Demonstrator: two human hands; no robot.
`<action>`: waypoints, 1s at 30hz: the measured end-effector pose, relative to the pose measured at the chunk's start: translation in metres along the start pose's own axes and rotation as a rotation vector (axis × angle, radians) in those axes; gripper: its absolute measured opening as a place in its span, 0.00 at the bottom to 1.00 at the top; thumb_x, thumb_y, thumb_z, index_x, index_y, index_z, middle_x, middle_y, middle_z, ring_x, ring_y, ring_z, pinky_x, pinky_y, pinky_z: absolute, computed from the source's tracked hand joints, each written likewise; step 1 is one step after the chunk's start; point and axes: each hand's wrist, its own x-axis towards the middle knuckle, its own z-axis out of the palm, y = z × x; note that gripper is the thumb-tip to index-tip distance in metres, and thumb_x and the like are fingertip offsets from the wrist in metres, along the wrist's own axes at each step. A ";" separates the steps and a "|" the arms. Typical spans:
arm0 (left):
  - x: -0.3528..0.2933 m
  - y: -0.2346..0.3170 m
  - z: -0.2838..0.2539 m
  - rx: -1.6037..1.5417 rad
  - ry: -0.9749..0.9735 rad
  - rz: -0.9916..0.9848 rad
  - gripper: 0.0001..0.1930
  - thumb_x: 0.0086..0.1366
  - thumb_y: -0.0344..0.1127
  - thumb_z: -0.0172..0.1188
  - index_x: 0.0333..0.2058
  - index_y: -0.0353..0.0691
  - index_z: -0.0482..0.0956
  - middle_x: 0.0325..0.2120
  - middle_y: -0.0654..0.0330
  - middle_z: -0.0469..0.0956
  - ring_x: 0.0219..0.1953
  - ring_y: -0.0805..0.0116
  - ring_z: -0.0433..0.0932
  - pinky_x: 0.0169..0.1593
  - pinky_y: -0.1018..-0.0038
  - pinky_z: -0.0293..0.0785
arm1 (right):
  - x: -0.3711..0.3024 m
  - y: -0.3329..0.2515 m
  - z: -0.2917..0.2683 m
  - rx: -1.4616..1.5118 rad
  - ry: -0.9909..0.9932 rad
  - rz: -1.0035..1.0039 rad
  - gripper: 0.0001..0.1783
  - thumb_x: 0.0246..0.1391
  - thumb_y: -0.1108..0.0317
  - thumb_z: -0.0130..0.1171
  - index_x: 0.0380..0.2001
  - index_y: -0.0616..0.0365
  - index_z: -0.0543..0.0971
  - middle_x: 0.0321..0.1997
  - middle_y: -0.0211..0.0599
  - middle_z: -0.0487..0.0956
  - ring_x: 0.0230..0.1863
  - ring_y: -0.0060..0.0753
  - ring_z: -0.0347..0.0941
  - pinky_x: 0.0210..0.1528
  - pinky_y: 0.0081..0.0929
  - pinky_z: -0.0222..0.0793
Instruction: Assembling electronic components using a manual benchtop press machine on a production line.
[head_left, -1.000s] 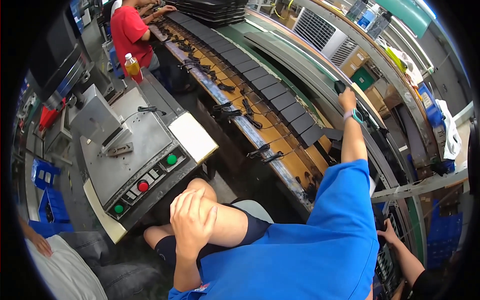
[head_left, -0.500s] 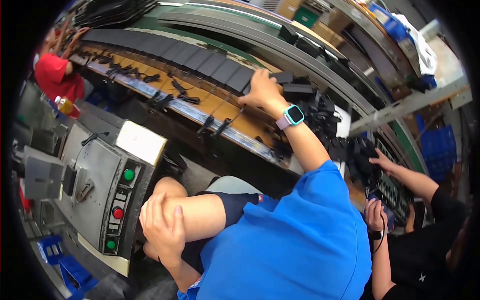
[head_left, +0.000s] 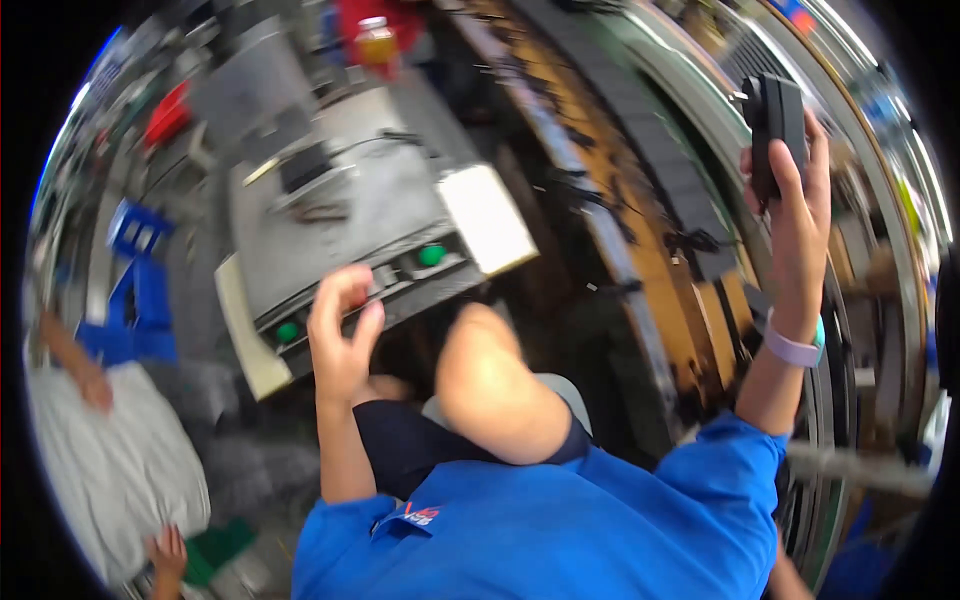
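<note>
My right hand (head_left: 795, 185) is raised at the upper right, closed round a black power adapter (head_left: 776, 130), a rectangular block held on end. My left hand (head_left: 342, 335) holds nothing, its thumb and fingers apart, in front of the grey machine's button panel (head_left: 395, 282). Its fingers partly cover the red button, and I cannot tell whether they touch it. A green button (head_left: 432, 254) shows to the right of that hand and another green button (head_left: 288, 332) to its left. Motion blurs much of the view.
A wooden bench (head_left: 640, 215) with black cables runs at the right, beside a row of dark blocks (head_left: 650, 110). A clamp fixture (head_left: 310, 200) stands on the machine. Blue bins (head_left: 140, 295) lie at left, near another person in grey (head_left: 115, 460). A bottle (head_left: 376, 45) stands at the top.
My view has swung left toward the machine. My right hand has come off the row of blocks and now holds up an adapter. My left hand has left my knee for the button panel.
</note>
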 end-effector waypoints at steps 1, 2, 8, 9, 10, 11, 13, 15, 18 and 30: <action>0.018 -0.019 -0.023 0.098 0.105 -0.007 0.16 0.58 0.29 0.63 0.45 0.34 0.76 0.44 0.55 0.77 0.48 0.64 0.76 0.50 0.71 0.71 | 0.009 0.005 0.019 0.114 -0.079 0.037 0.33 0.58 0.65 0.61 0.64 0.59 0.63 0.42 0.35 0.77 0.37 0.19 0.72 0.35 0.17 0.69; 0.037 -0.040 -0.046 0.189 0.200 -0.013 0.16 0.58 0.30 0.65 0.44 0.35 0.76 0.44 0.56 0.77 0.47 0.65 0.76 0.49 0.71 0.72 | 0.016 0.010 0.039 0.215 -0.154 0.077 0.29 0.59 0.66 0.60 0.62 0.61 0.65 0.43 0.35 0.77 0.36 0.18 0.71 0.37 0.17 0.69; 0.148 -0.126 -0.116 0.349 0.295 0.247 0.36 0.49 0.39 0.75 0.55 0.40 0.69 0.52 0.57 0.75 0.55 0.65 0.72 0.57 0.69 0.66 | 0.049 0.053 0.184 0.185 -0.416 -0.013 0.29 0.53 0.65 0.68 0.55 0.66 0.70 0.46 0.38 0.77 0.42 0.26 0.74 0.47 0.22 0.70; 0.162 -0.137 -0.123 0.368 0.324 0.245 0.36 0.49 0.39 0.75 0.55 0.40 0.69 0.52 0.57 0.75 0.55 0.65 0.72 0.57 0.69 0.66 | 0.056 0.064 0.208 0.205 -0.436 -0.032 0.29 0.53 0.65 0.68 0.55 0.66 0.70 0.46 0.38 0.77 0.42 0.26 0.74 0.47 0.22 0.70; 0.175 -0.147 -0.128 0.426 0.192 0.164 0.39 0.48 0.39 0.75 0.58 0.40 0.66 0.53 0.57 0.74 0.56 0.64 0.71 0.59 0.69 0.65 | 0.061 0.074 0.229 0.165 -0.424 -0.104 0.30 0.52 0.65 0.68 0.55 0.67 0.70 0.46 0.40 0.77 0.43 0.29 0.74 0.49 0.25 0.69; 0.180 -0.154 -0.130 0.477 0.053 0.077 0.42 0.48 0.40 0.75 0.60 0.41 0.63 0.54 0.57 0.72 0.58 0.64 0.70 0.61 0.68 0.64 | 0.064 0.086 0.248 0.121 -0.410 -0.169 0.31 0.51 0.65 0.69 0.54 0.67 0.70 0.46 0.42 0.77 0.45 0.32 0.74 0.51 0.27 0.69; 0.184 -0.145 -0.126 0.244 0.051 0.065 0.44 0.48 0.40 0.76 0.62 0.40 0.62 0.53 0.56 0.73 0.57 0.63 0.70 0.61 0.67 0.64 | 0.075 0.113 0.277 0.094 -0.417 -0.174 0.31 0.51 0.64 0.69 0.54 0.67 0.70 0.47 0.43 0.77 0.46 0.33 0.74 0.51 0.28 0.69; 0.178 -0.129 -0.135 -0.209 0.029 0.046 0.47 0.48 0.40 0.76 0.64 0.39 0.59 0.50 0.55 0.74 0.55 0.61 0.71 0.62 0.65 0.64 | 0.079 0.139 0.314 0.050 -0.419 -0.164 0.32 0.50 0.64 0.70 0.54 0.67 0.70 0.48 0.45 0.76 0.48 0.35 0.73 0.52 0.29 0.68; 0.129 -0.113 -0.128 -0.626 0.045 0.026 0.46 0.50 0.40 0.75 0.65 0.42 0.59 0.50 0.55 0.73 0.55 0.62 0.70 0.61 0.65 0.65 | 0.076 0.171 0.365 0.102 -0.509 -0.212 0.31 0.50 0.64 0.69 0.55 0.63 0.70 0.50 0.45 0.74 0.52 0.42 0.71 0.54 0.32 0.67; -0.080 -0.073 -0.050 -1.209 0.608 -0.294 0.24 0.64 0.35 0.61 0.58 0.47 0.67 0.43 0.57 0.72 0.45 0.66 0.74 0.51 0.66 0.72 | 0.039 0.096 0.445 -0.535 -0.927 -0.780 0.45 0.51 0.52 0.65 0.70 0.40 0.58 0.64 0.50 0.65 0.63 0.51 0.62 0.58 0.53 0.63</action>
